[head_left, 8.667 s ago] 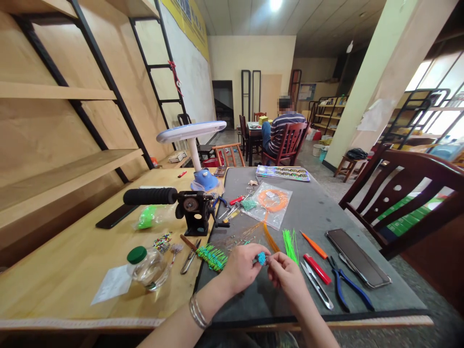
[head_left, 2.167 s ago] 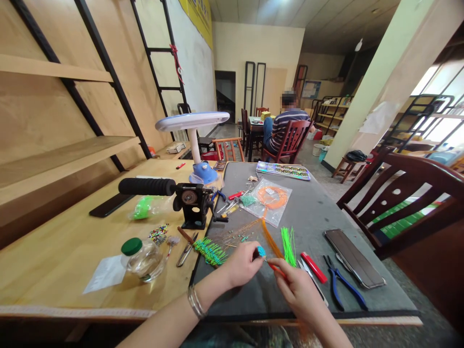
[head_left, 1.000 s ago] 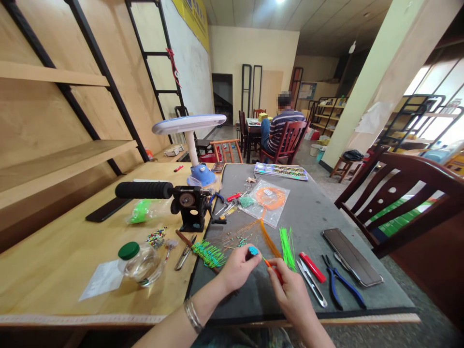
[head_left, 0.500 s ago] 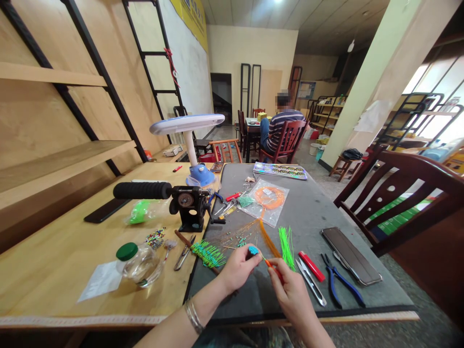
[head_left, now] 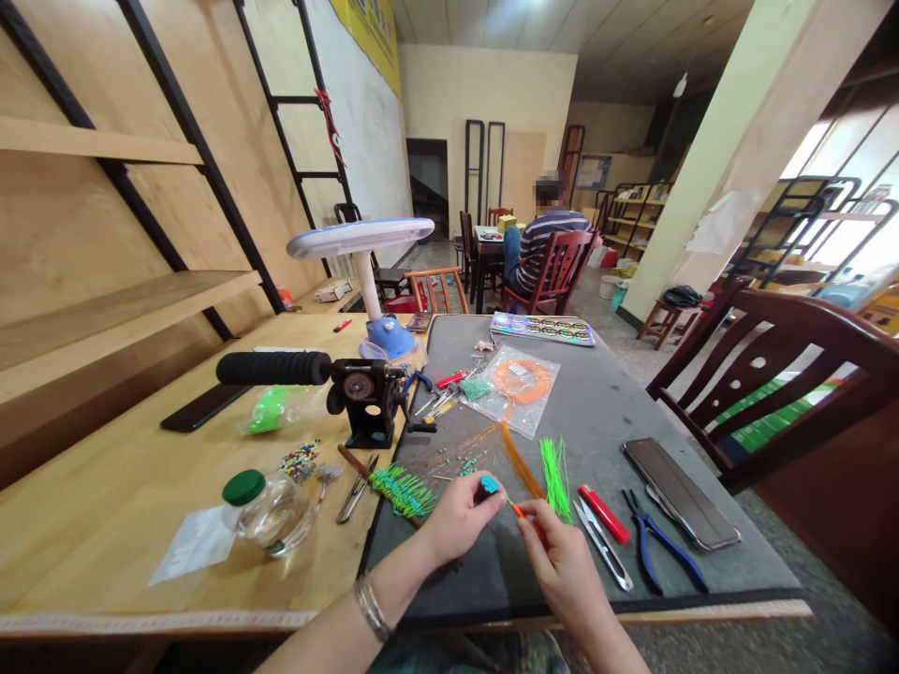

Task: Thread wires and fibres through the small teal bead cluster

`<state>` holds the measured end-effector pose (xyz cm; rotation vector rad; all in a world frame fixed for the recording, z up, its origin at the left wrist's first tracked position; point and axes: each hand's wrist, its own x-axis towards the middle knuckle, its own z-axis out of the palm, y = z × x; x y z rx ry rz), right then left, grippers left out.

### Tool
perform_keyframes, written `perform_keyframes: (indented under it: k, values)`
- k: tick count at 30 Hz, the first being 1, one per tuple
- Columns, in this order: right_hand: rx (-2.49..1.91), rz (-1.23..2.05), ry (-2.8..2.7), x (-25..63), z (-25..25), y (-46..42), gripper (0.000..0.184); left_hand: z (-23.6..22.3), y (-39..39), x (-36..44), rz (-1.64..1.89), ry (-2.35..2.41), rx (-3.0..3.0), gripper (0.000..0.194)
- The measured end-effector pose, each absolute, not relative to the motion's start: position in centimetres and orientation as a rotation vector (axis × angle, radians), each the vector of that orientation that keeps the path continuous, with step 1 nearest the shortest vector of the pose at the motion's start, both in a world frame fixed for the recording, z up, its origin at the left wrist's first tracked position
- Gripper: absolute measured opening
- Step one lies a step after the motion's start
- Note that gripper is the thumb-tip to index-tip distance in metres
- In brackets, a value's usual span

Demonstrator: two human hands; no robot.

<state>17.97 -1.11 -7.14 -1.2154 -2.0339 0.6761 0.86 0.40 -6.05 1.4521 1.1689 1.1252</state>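
Note:
My left hand [head_left: 456,517] pinches a small teal bead cluster [head_left: 489,485] over the grey mat [head_left: 604,412]. My right hand [head_left: 558,552] is closed on a thin orange-red tool [head_left: 523,512] whose tip points at the cluster. The two hands nearly touch above the mat's near edge. Just left of them lies a bundle of teal-tipped green strands [head_left: 402,491]. Orange strands [head_left: 518,459] and neon green strands [head_left: 554,465] lie just beyond my hands.
On the mat lie snips [head_left: 602,552], a red lighter [head_left: 604,513], blue pliers [head_left: 656,543], a dark phone [head_left: 679,479] and a bag of orange cord [head_left: 523,384]. A black hand-crank tool [head_left: 365,398], a green-lidded jar [head_left: 263,505] and a lamp [head_left: 365,253] stand left. A person sits far back.
Compared with several seconds ago, my right hand now holds the orange-red tool against the bead cluster. Over the last second the hands have barely moved.

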Motion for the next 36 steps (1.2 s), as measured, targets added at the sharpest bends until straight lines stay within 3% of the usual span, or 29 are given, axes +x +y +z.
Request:
perform_keyframes:
  k: [6,22,28,36]
  values:
    - [-1.187,0.736,-1.992,18.1,-7.5,-1.1,0.024,-5.9,0.2,1.2,1.1,1.196,1.375,0.018]
    - [-1.138,1.266,-1.628,18.1,-7.2,-1.1,0.034,-5.8,-0.2,1.6,1.096,1.108,1.328,0.022]
    - [-1.197,1.112,-1.775,19.6,-5.9,-2.0,0.028,-4.1,-1.1,1.3,1.158,1.209,1.553,0.013]
    - [-1.223,0.837,-2.109,20.6,-2.4,-3.8,0.022,-0.7,-2.6,1.2,1.082,1.023,2.024,0.024]
